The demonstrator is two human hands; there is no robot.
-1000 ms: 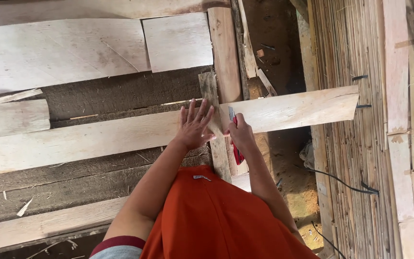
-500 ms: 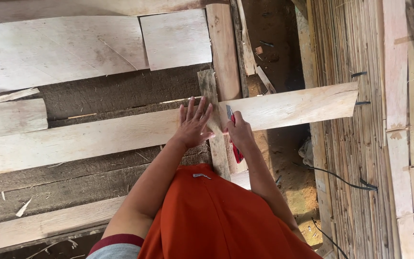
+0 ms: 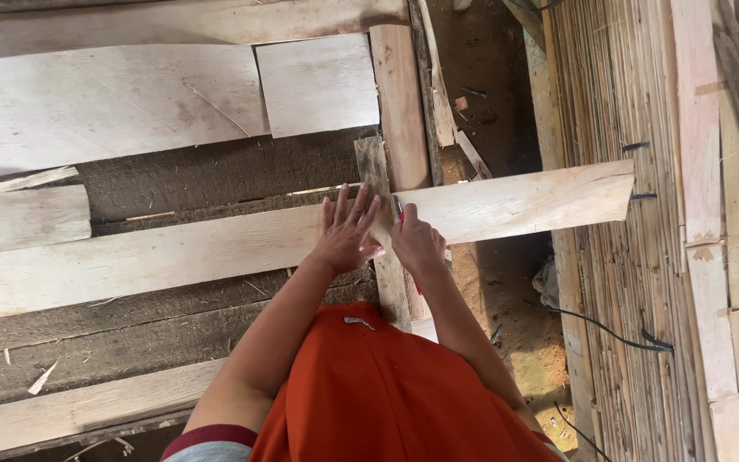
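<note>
Head view, looking down. Lower centre: orange cloth [image 3: 387, 402] covers the person's lap, and both forearms run up from it to mid-frame. Compared with the pictures of the preceding second, the hands and the plank sit in nearly the same places; only the view has drifted slightly, so the work reads as a steady hold-and-mark rather than a shift of the wood.

Left hand [image 3: 348, 231]: palm down, fingers spread flat, pressing on the long pale plank [image 3: 515, 201] that crosses the frame from left edge to right of centre. It grips nothing; it only bears on the board.

Right hand [image 3: 416, 244]: just beside the left, closed in a loose fist round a thin red tool [image 3: 400, 210], probably a pencil or marker, whose tip meets the plank at its upper edge.

Beneath the hands an upright post [image 3: 399, 94] runs toward the top of the frame. Beyond, upper left, lie wide pale boards [image 3: 130, 103]; along the right stands a stack of thin strips [image 3: 617, 103].
</note>
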